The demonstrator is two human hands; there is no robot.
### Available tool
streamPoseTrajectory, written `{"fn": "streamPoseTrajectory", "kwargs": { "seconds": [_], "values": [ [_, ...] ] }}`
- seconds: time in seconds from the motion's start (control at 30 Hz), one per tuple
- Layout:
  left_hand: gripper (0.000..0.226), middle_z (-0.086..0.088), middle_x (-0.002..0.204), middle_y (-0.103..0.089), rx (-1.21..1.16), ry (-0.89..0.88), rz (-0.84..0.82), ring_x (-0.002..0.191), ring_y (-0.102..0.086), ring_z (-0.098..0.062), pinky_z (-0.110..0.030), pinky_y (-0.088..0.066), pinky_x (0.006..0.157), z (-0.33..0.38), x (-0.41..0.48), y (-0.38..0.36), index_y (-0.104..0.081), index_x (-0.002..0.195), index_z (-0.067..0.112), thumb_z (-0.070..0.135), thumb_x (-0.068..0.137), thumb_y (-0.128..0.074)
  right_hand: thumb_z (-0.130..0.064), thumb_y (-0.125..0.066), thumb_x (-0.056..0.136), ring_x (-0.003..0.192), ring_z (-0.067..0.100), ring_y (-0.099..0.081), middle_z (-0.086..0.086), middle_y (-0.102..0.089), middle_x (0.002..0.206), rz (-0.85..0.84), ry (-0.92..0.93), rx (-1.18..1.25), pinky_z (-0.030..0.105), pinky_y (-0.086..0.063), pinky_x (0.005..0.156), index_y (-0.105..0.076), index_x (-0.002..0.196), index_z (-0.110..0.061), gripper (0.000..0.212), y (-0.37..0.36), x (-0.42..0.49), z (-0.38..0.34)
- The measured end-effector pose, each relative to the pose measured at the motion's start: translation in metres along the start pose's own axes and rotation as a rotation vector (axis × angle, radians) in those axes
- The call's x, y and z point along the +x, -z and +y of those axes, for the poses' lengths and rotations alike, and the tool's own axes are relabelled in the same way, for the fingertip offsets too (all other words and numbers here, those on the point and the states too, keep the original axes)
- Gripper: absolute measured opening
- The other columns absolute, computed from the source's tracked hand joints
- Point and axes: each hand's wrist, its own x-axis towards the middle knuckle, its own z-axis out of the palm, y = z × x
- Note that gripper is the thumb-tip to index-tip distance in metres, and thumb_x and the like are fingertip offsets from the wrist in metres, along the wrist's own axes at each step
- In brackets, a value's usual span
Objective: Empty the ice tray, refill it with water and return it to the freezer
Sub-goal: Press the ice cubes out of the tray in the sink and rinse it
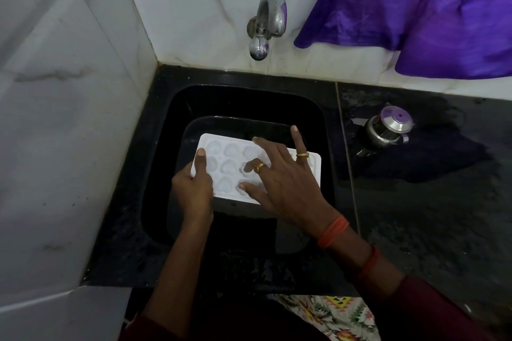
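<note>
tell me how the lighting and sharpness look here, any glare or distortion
Head view: dim, flat light, the black sink swallowing detail; glare on the chrome tap and steel pot lid; wide-angle bending bows the joints between wall tiles; the white ice tray looks washed out and soft under the right hand.

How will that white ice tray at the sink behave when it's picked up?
The ice tray looks like thin moulded plastic, so it probably flexes where the right hand presses. Likely light: the left hand holds it by one edge.
</note>
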Motion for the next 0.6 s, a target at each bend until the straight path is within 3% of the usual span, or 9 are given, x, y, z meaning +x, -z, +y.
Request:
{"fn": "streamPoseTrajectory", "kwargs": {
  "seconds": [0.17, 0.37, 0.5, 0.6],
  "values": [
    [0.038, 0.004, 0.066, -0.061, 0.009, -0.009, -0.007, 0.058, -0.060, -0.007, -0.018, -0.046, 0.049, 0.0005, -0.0011, 0.0002, -0.062, 0.071, 0.016, 0.043, 0.098, -0.061, -0.046, -0.052, 0.093, 0.125, 0.022, -0.057, 0.008, -0.056, 0.142, 0.018, 0.027, -0.016, 0.060, -0.001, 0.123, -0.077, 0.098, -0.027, 0.031, -0.0062, 0.0020, -0.0008],
    [0.039, 0.004, 0.062, -0.059, 0.010, -0.012, -0.022, 0.055, -0.059, -0.008, -0.020, -0.046, 0.050, -0.0003, -0.0025, -0.0011, -0.059, 0.067, 0.019, 0.043, 0.098, -0.061, -0.033, -0.060, 0.090, 0.124, 0.024, -0.057, 0.010, -0.059, 0.139, 0.071, 0.060, -0.019, 0.066, -0.013, 0.119, -0.077, 0.088, -0.024, 0.020, -0.0081, 0.0032, -0.0022],
    [0.039, 0.001, 0.066, -0.061, 0.004, 0.003, -0.024, 0.063, -0.062, -0.014, -0.026, -0.049, 0.056, -0.0031, -0.0020, -0.0002, -0.061, 0.070, 0.016, 0.044, 0.097, -0.062, -0.036, -0.066, 0.086, 0.121, 0.023, -0.059, 0.008, -0.061, 0.136, 0.102, 0.054, -0.012, 0.064, -0.007, 0.121, -0.078, 0.086, -0.025, 0.016, -0.0064, 0.0036, -0.0016],
    [0.042, 0.003, 0.060, -0.055, 0.009, -0.017, -0.028, 0.055, -0.055, -0.010, -0.022, -0.045, 0.051, -0.0017, -0.0053, -0.0001, -0.055, 0.063, 0.019, 0.042, 0.098, -0.060, -0.037, -0.062, 0.086, 0.119, 0.022, -0.060, 0.007, -0.062, 0.134, 0.116, 0.052, -0.015, 0.062, -0.006, 0.122, -0.078, 0.083, -0.025, 0.020, -0.0064, 0.0035, -0.0017]
  ]
}}
